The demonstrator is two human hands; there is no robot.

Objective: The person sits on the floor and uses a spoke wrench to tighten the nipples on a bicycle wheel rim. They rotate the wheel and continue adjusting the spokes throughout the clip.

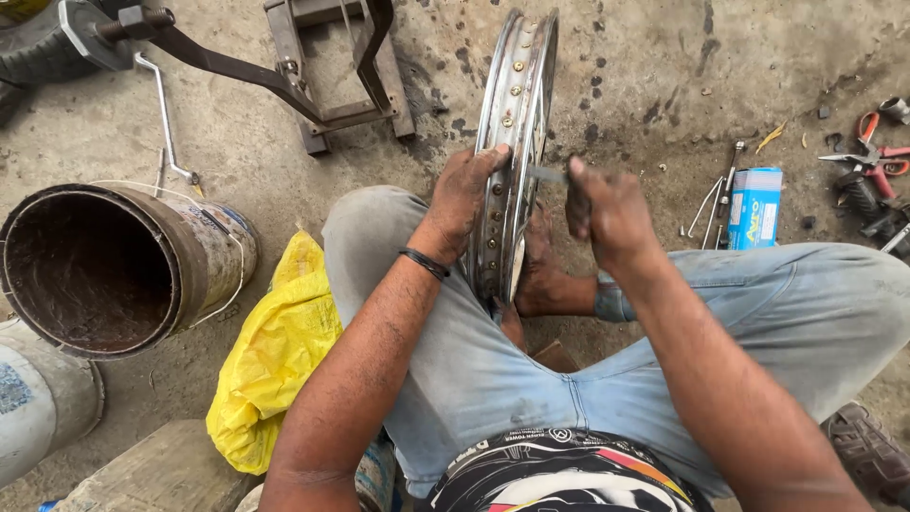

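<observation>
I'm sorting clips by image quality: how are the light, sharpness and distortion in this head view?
Head view: soft, even daylight with faint shadows; wheel rim and both hands, left hand and right hand, look sharp; mild sheen on the rim, no harsh glare; wide-angle bending shows at the edges, around the rusty drum.

Both hands raised in front of the seated body, knees spread apart.

Left hand (463, 204) extended forward on a bare, grimy forearm, palm turned inward, fingers curled over a rim edge, thumb at top; dark band around the wrist. Right hand (607, 210) closed in a fist around a thin tool, knuckles up, wrist slightly bent, forearm angled in from lower right. Bare foot tucked between the knees.
</observation>
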